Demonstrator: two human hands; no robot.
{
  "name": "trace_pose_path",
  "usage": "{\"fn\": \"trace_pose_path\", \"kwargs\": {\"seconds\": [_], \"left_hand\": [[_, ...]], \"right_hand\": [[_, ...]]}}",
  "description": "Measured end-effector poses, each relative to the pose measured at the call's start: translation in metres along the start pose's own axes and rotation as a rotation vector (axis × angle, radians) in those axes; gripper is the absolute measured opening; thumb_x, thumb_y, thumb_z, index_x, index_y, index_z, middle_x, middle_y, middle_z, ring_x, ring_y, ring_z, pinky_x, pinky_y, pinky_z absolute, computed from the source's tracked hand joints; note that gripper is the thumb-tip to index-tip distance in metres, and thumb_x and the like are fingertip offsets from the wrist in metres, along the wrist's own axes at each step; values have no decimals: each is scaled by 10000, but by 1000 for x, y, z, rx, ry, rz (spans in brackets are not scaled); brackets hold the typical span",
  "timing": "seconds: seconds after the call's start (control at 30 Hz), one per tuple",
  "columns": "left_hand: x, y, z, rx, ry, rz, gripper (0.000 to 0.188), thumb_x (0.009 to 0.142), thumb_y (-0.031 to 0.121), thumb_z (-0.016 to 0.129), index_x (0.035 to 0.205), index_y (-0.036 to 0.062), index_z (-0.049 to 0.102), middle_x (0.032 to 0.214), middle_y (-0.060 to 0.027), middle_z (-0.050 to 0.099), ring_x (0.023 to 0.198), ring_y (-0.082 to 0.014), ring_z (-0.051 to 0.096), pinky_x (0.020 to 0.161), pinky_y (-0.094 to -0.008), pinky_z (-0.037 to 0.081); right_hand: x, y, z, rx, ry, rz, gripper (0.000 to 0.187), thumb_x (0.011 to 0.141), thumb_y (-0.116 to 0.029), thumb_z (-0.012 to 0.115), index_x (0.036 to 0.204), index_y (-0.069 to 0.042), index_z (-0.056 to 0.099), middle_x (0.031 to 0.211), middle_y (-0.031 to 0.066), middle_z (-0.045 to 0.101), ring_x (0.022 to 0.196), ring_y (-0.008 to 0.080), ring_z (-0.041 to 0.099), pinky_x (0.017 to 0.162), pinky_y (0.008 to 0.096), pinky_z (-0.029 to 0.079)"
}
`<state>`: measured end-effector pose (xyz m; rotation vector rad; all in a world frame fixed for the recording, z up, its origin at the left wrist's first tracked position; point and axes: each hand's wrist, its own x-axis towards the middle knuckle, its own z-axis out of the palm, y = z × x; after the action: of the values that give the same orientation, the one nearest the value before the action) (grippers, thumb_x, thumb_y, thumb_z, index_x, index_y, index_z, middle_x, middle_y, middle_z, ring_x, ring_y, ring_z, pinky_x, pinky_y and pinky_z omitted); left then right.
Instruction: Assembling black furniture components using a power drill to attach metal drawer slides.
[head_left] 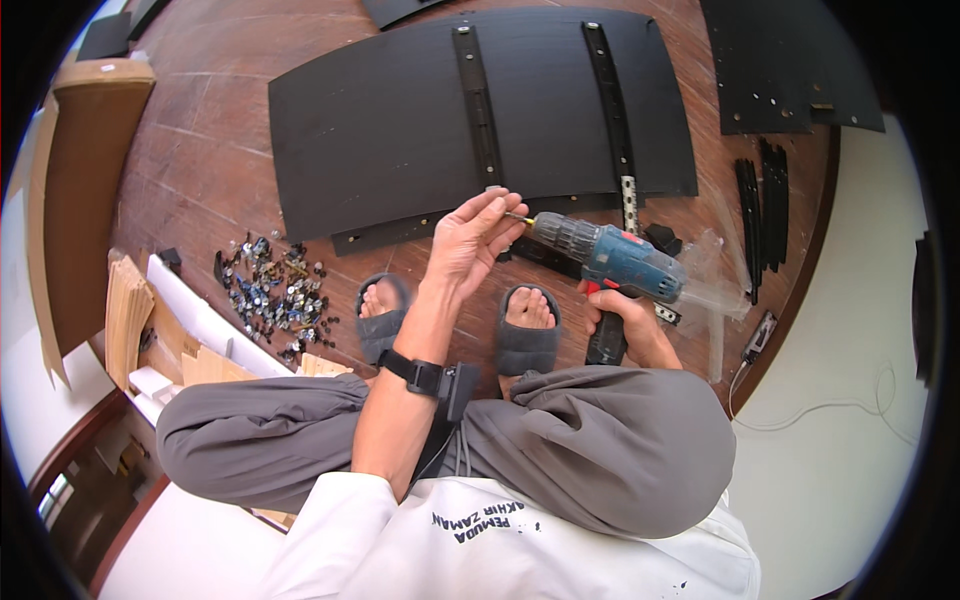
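My right hand [635,325] is wrapped round the handle of a blue and black cordless drill [625,262]. The drill lies roughly level, its chuck toward my left hand. A thin bit [528,219] sticks out of the chuck. My left hand [475,240] is closed in a pinch at the bit's tip; whatever small thing is between the fingers is hidden. Beyond both hands a large black panel [380,120] lies on the floor. Two black slide rails [478,105] run across the panel, and the right one has a pale metal section extending toward me.
A pile of mixed screws and fittings [275,290] lies left of my feet. Cardboard [95,190] and a box with wooden pieces [165,340] stand farther left. To the right are black strips [762,215], clear plastic wrap [710,290], a power strip [760,337] and more black panels [770,70].
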<state>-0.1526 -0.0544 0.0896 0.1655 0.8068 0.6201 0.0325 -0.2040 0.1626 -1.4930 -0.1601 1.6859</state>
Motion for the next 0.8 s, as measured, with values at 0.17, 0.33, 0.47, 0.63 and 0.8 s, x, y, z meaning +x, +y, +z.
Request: {"fn": "trace_pose_path", "kwargs": {"seconds": [0.17, 0.33, 0.47, 0.63, 0.8], "left_hand": [[-4, 9, 17, 125, -12, 29, 305, 886, 77, 673, 1163, -30, 603, 1088, -169, 671, 992, -249, 678, 850, -343, 595], [-19, 70, 45, 342, -76, -103, 451, 922, 331, 639, 1160, -47, 582, 1041, -190, 675, 922, -228, 689, 825, -327, 589], [-76, 190, 84, 748, -49, 35, 215, 942, 275, 602, 940, 60, 609, 633, 48, 498, 469, -35, 384, 456, -187, 316], [-208, 358, 81, 1005, -22, 254, 261, 1008, 309, 470, 856, 100, 500, 558, 86, 287, 456, -18, 246, 413, -194, 234], [-264, 387, 7, 920, 487, 640, 280, 1002, 313, 488, 808, 112, 494, 554, 78, 274, 455, -24, 230, 414, -208, 230]], "right_hand": [[0, 4, -1, 42, 47, -33, 304, 763, -151, 631, 995, 42, 597, 650, 62, 531, 570, 163, 538, 557, 288, 468], [5, 1, -4, 213, -97, -133, 307, 746, -146, 621, 995, 27, 575, 630, 62, 495, 555, 166, 510, 559, 293, 448], [4, -9, -12, 254, -240, -223, 315, 723, -180, 625, 970, 3, 559, 599, 56, 477, 535, 177, 497, 560, 315, 425], [-1, -23, -27, 220, -238, -299, 329, 717, -192, 618, 981, -4, 563, 580, 38, 473, 490, 182, 471, 559, 326, 407], [-24, -97, -55, 69, -346, -442, 296, 779, -213, 609, 985, -16, 529, 572, 9, 448, 480, 155, 458, 540, 311, 392]]}}
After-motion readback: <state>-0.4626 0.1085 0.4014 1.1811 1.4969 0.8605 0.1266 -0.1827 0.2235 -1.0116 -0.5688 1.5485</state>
